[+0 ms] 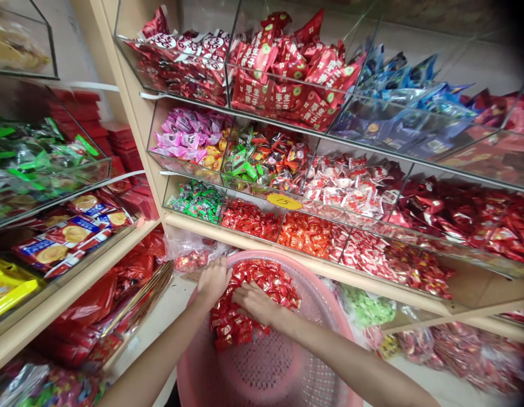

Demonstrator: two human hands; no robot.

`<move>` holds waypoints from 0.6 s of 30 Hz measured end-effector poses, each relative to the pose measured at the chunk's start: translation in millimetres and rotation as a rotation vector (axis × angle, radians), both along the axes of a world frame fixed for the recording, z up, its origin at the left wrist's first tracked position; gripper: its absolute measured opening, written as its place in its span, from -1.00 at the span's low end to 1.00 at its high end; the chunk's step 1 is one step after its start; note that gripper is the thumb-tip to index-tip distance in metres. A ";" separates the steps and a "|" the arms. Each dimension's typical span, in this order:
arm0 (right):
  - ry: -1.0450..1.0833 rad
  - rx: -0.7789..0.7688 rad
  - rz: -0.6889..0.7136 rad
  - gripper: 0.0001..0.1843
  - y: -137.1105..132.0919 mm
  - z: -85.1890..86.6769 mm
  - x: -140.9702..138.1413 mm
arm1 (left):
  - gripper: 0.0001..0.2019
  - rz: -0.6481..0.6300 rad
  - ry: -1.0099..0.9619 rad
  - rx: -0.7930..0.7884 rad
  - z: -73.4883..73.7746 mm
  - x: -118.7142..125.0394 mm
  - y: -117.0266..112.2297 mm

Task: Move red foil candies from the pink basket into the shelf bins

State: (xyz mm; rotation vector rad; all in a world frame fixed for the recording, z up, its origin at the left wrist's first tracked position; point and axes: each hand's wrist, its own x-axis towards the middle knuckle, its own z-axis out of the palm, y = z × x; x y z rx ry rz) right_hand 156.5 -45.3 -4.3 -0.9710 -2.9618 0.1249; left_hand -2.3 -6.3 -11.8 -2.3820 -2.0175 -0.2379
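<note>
A large pink perforated plastic basket [325,277] stands in front of me, below the shelves. Many small red-wrapped candies [232,328] are heaped at its far left side, leaving part of the holed bottom bare. My left hand [215,278] is closed over the far left part of the basket's rim, with its fingers partly out of sight. Inside the basket, my right hand [255,301] lies palm down on the candy heap. Its fingers reach toward the left among the wrappers, and the fingertips are partly hidden; I see nothing gripped in it.
Clear shelf bins [262,220] of wrapped sweets rise behind the basket, with a yellow "15" label [284,201] on one. At left are shelves with biscuit packs [70,234] and red bags [96,294]. Bagged sweets [469,350] lie beneath the right shelf.
</note>
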 end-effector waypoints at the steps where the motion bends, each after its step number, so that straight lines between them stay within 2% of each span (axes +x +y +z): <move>1: -0.005 0.005 0.005 -0.87 -0.1 -1.6 -0.1 | -0.59 0.001 0.001 -0.001 0.0 0.0 0.0; 8: -0.025 0.016 -0.035 -0.89 -1.6 -8.1 -1.9 | -0.58 0.002 -0.001 -0.013 1.0 0.5 0.4; 14: -0.004 -0.041 -0.049 -0.75 -1.2 -7.3 4.6 | -0.57 0.004 -0.009 -0.023 0.5 0.0 0.7; 18: -0.006 -0.050 -0.076 -0.86 -0.6 -6.1 6.1 | -0.56 0.007 -0.028 -0.026 -0.6 -0.1 0.5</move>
